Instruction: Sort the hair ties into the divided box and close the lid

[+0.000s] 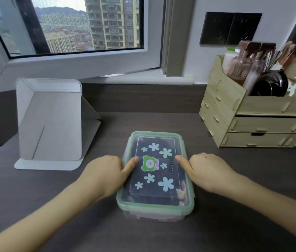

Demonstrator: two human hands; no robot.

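On desk (234, 179), centre: box (154, 214), lid (161, 200) on, green rim.
Hair ties (181, 194): inside box, dim through lid; compartments cannot be told.
Left hand (105, 171): grips box's left side, thumb on lid.
Right hand (207, 171): grips box's right side, thumb on lid.
Stand (52, 124): left, upright.
Organiser (252, 120): right, well apart.

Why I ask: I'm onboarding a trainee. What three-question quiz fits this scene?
1. True or false: the green-rimmed clear plastic lid sits on the clear plastic box.
2. Which part of the left hand and right hand lies on top of the lid? A thumb, B palm, C knuckles.
3. Fill in: the beige wooden drawer organiser stands to the box's ____.
Key: 1 true; 2 A; 3 right.
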